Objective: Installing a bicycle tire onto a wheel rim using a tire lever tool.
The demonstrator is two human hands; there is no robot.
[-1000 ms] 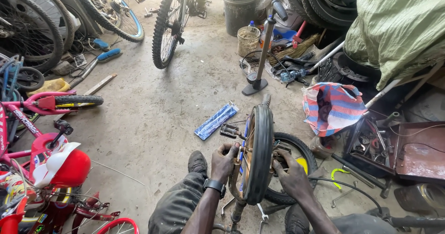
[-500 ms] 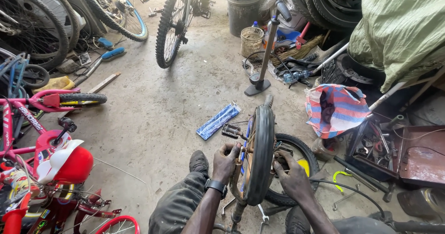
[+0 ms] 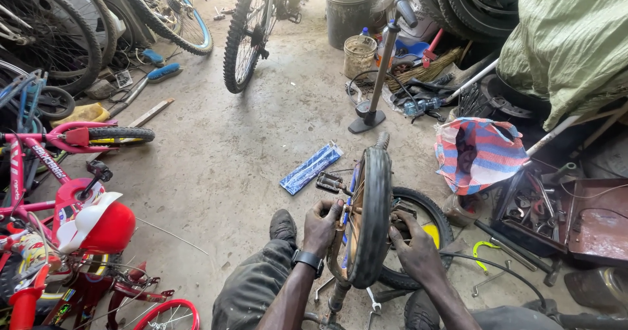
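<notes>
A small bicycle wheel (image 3: 367, 215) with a black tyre is held upright on edge between the person's knees, its plane running away from the camera, so that the tread faces the viewer and the top of the tyre leans slightly away towards the floor pump (image 3: 379, 75). The wheel's axle therefore runs from left to right, from one hand to the other. The left hand (image 3: 322, 225) is pressed against the left face of the wheel at hub height, its fingers (image 3: 332, 207) curled together onto the hub area beside the orange rim; exactly what is pinched there cannot be told. The right hand (image 3: 413, 248) is laid against the right face of the wheel, its fingers bent in towards the hub and partly hidden by the tyre, so their grip cannot be made out. Behind the wheel, on the right, a second tyre (image 3: 418, 238) is lying flat on the concrete. A blue packet (image 3: 311, 168) is seen left of and beyond the wheel, and a striped bag (image 3: 481, 153) to its right.
</notes>
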